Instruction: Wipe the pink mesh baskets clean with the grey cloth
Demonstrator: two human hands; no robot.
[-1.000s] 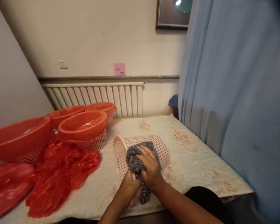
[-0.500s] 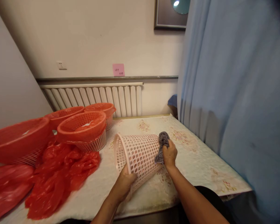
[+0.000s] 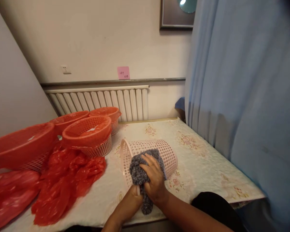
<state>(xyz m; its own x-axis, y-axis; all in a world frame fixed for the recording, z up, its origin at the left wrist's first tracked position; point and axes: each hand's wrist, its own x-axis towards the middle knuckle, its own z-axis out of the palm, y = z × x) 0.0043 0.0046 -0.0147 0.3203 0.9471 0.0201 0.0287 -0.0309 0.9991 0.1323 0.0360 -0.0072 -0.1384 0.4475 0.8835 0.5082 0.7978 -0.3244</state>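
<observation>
A pale pink perforated basket [image 3: 168, 154] lies on its side on the floral-covered table, its open end facing left. My left hand [image 3: 132, 198] grips the basket's rim at the near side, thumb over the edge. Spread across the basket's near side is a dark grey fuzzy cloth [image 3: 137, 167], its tail hanging down between my hands. My right hand [image 3: 156, 180] holds this cloth against the basket wall near the rim, fingers bent over it. The fabric hides part of the rim.
Several baskets lined with red bags [image 3: 87, 132] stand at the left. Crumpled red plastic bags [image 3: 67, 177] lie before them. A radiator [image 3: 106, 98] is behind the table [image 3: 207, 170]; a blue curtain [image 3: 222, 80] hangs along the right.
My right hand and the cloth have moved left, from the basket's bottom end to near its rim. My left hand is slightly lower, still at the rim.
</observation>
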